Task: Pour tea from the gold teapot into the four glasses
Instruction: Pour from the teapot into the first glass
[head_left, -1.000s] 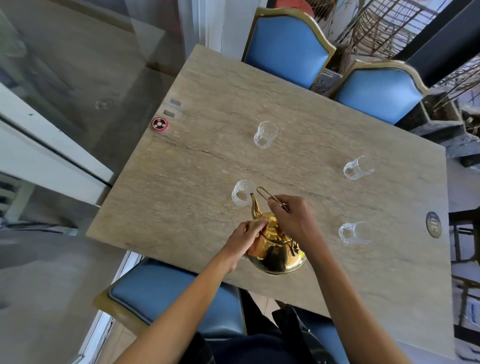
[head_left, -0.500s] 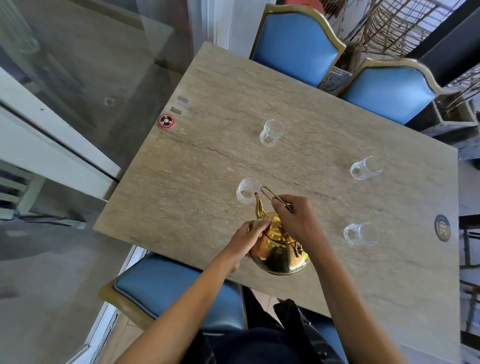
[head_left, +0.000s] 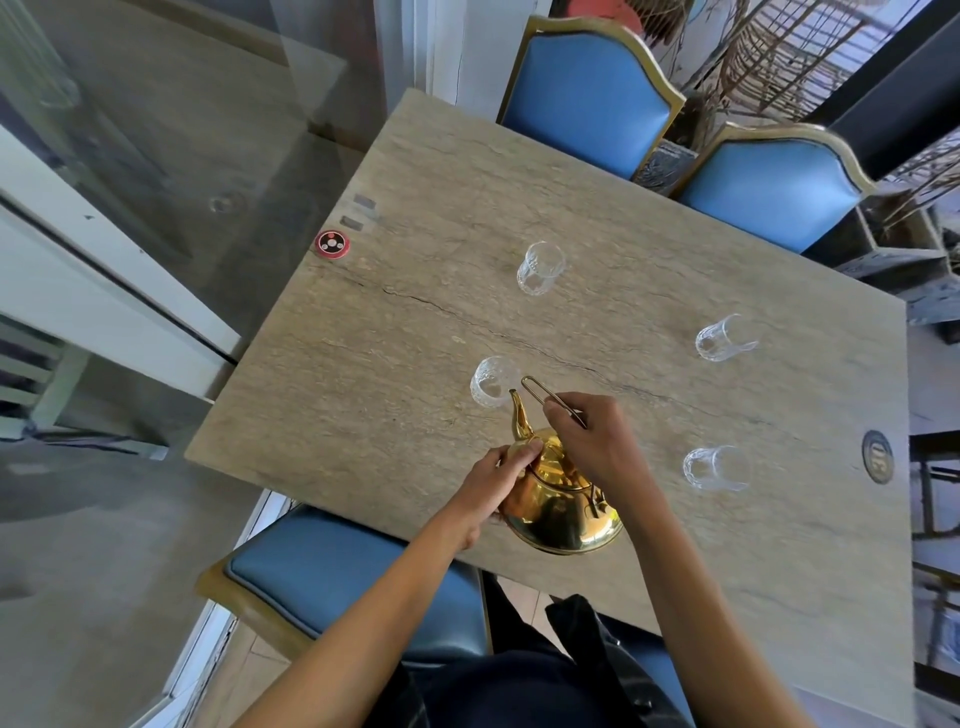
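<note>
The gold teapot (head_left: 558, 506) is tilted forward near the table's front edge, its spout tip over the rim of the nearest clear glass (head_left: 491, 382). My right hand (head_left: 597, 441) grips the wire handle. My left hand (head_left: 501, 480) presses fingers on the lid. Three other clear glasses stand apart: one at the far middle (head_left: 540, 267), one at the right (head_left: 722, 338), one at the near right (head_left: 714, 467). No tea shows in any glass.
The stone table (head_left: 415, 322) bears a red round button (head_left: 331, 243) at its left edge and a dark round disc (head_left: 878, 456) at the right. Blue chairs (head_left: 587, 93) stand behind the table, another (head_left: 332, 582) at my left front.
The teapot stays tilted at the nearest glass with both hands in the same grip. The view has shifted slightly; nothing else moved.
</note>
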